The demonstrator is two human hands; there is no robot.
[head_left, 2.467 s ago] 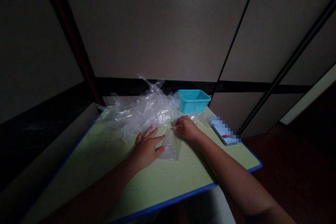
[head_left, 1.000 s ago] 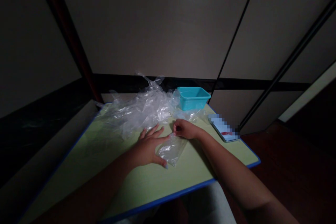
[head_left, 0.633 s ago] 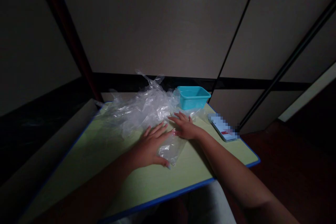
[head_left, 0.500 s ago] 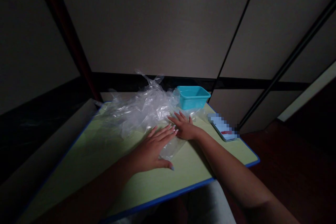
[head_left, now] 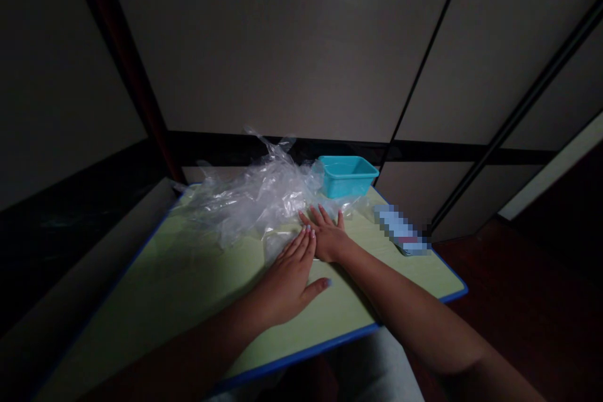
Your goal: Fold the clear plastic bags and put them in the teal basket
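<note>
On the pale green table lies a clear plastic bag (head_left: 277, 244), flat and partly covered by both hands. My left hand (head_left: 291, 281) rests palm down on it, fingers stretched out and thumb spread to the right. Just beyond the left fingertips, my right hand (head_left: 327, 235) lies flat with its fingers spread, at the edge of the same plastic. Behind the hands sits a crumpled heap of clear plastic bags (head_left: 264, 191). Neither hand grips anything.
A turquoise plastic basket (head_left: 349, 185) stands at the back right of the table (head_left: 188, 301), which has a blue edge. To the right lies a phone (head_left: 400, 229), its screen blurred out. Cupboard panels (head_left: 282, 44) rise directly behind the table.
My left hand has slid toward me and turned, its fingers now pointing more away from me. My right hand stays nearly in place. The plastic under the hands now shows more on the left.
</note>
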